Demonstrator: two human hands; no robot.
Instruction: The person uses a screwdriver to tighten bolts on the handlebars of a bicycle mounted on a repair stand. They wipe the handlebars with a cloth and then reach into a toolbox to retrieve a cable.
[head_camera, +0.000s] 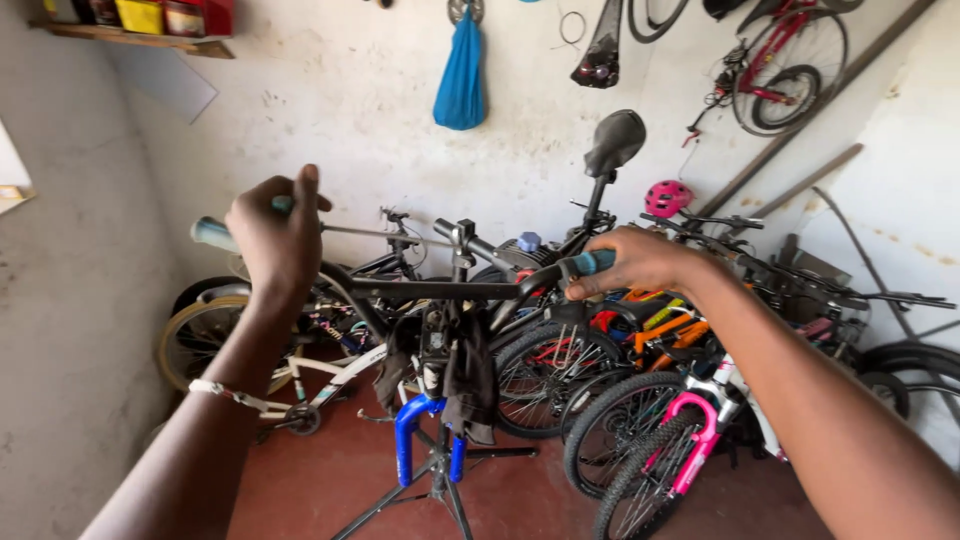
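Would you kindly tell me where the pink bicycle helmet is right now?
The pink bicycle helmet sits right of centre against the wall, just right of the black saddle, above the right hand.

A black handlebar (440, 290) spans the frame's middle, roughly level, running from nine o'clock to three o'clock. Its pale blue left grip (213, 234) sticks out at nine o'clock; the right grip (592, 262), a darker blue, shows at three o'clock. It seems clamped on a blue stand (415, 440) at six o'clock.
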